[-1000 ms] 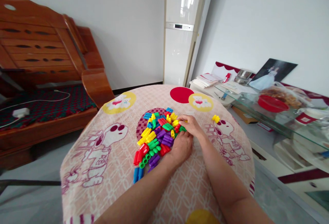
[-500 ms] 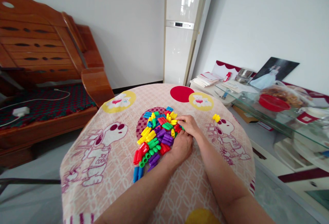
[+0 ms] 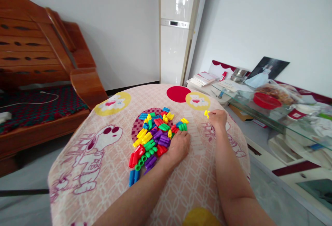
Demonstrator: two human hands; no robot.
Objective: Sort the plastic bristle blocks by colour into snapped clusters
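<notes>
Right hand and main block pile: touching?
Apart: the head view shows a strip of bare tablecloth between the right hand and the main block pile.

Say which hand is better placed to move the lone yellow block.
The right hand, probably: its fingertips are at the lone yellow block, while the left hand rests beside the block pile.

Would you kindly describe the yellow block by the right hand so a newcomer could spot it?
Start with the patterned tablecloth, then find the right hand toward its right edge. The yellow block shows just left of that hand, the only one well apart from the multicoloured block pile.
</notes>
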